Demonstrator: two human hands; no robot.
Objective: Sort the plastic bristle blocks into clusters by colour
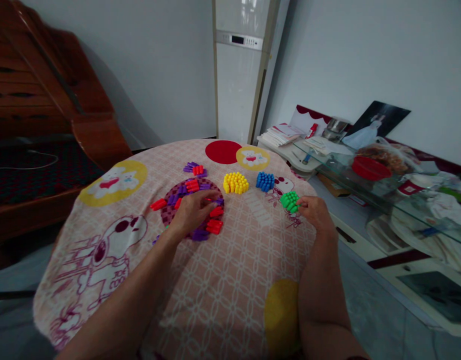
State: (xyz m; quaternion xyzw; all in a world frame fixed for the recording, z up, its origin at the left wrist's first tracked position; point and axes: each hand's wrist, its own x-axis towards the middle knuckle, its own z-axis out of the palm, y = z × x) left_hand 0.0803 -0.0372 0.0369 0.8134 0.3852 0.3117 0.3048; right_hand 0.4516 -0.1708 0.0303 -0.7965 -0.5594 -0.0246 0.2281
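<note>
My left hand (193, 211) is over a loose pile of red and purple plastic pieces, with its fingers curled and fingertips close together. What is between them is too small to make out. Red pieces (214, 226) and purple pieces (199, 235) lie beside it on a dark red checked round patch (166, 216). On the right, my right hand (316, 212) pinches at the edge of a tight cluster of green pieces (289, 201). Its fingertips touch the cluster's right side. Standing clusters of yellow pieces (235, 183) and blue pieces (265, 181) are between the hands, farther back.
A patterned cloth (223, 290) covers the round table. To the right is a glass-topped cabinet (343, 170) with papers, a red bowl (371, 168) and bags. A wooden bench (95, 132) is at left; a tall white air conditioner (238, 85) stands behind.
</note>
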